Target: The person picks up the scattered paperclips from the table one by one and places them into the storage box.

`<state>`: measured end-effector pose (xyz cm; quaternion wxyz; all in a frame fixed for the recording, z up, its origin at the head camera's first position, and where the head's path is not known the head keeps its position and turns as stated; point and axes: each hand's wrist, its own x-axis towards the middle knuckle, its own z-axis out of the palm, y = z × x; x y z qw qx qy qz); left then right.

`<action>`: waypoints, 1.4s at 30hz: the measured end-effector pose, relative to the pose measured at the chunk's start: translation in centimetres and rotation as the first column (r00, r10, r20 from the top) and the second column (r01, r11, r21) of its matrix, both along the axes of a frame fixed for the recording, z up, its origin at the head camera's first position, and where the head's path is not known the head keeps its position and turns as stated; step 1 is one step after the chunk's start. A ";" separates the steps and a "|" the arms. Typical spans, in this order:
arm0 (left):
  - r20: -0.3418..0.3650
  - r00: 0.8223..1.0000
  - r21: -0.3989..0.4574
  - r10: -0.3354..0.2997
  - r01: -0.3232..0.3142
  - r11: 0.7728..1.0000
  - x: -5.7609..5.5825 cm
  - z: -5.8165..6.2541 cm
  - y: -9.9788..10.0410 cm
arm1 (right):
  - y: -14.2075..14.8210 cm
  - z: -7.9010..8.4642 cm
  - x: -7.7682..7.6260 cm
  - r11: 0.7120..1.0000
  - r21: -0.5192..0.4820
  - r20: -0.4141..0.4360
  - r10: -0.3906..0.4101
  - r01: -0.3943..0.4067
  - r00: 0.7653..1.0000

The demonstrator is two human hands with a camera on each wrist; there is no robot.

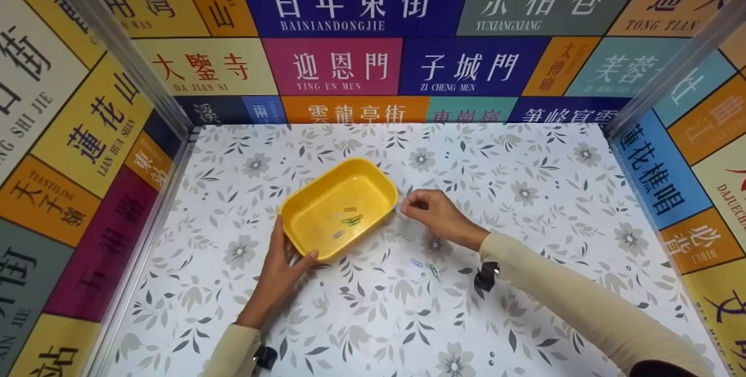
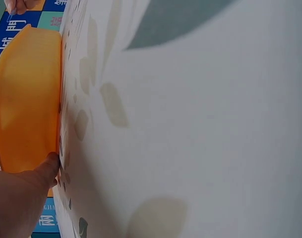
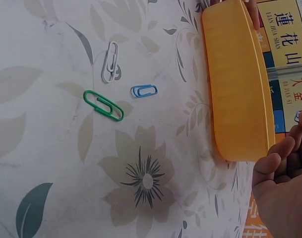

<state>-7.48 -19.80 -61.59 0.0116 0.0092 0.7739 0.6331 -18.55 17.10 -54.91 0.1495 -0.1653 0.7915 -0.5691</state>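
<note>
A yellow plastic tray (image 1: 309, 199) stands on the patterned tabletop, with several paper clips (image 1: 352, 219) on its floor. My left hand (image 1: 284, 266) grips the tray's near left corner, thumb at the near side and fingers along the left side. Just off the tray's right end, my right hand (image 1: 434, 214) pinches a small blue paper clip (image 2: 11, 16) between thumb and fingertips. On the table nearer to me lie a green paper clip (image 3: 103, 105), a blue paper clip (image 3: 144, 90) and a white paper clip (image 3: 110, 62), apart from one another.
The tabletop (image 1: 524, 319) has a white cover with grey flowers and leaves. Colourful panels with printed characters (image 1: 349, 4) rise behind it and on both sides. Both wrists wear a dark strapped device (image 1: 485, 277).
</note>
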 end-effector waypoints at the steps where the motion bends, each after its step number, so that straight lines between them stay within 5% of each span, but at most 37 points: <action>1: -0.001 1.000 0.000 -0.001 0.001 1.000 0.0 0.0 0.0 | 0.0 0.0 0.0 1.000 -0.003 -0.002 0.003 -0.003 1.000; 42: -0.009 1.000 -0.005 -0.007 0.007 1.000 0.0 0.1 -0.1 | -3.2 1.3 -2.2 0.988 0.077 -0.016 0.137 -0.135 0.990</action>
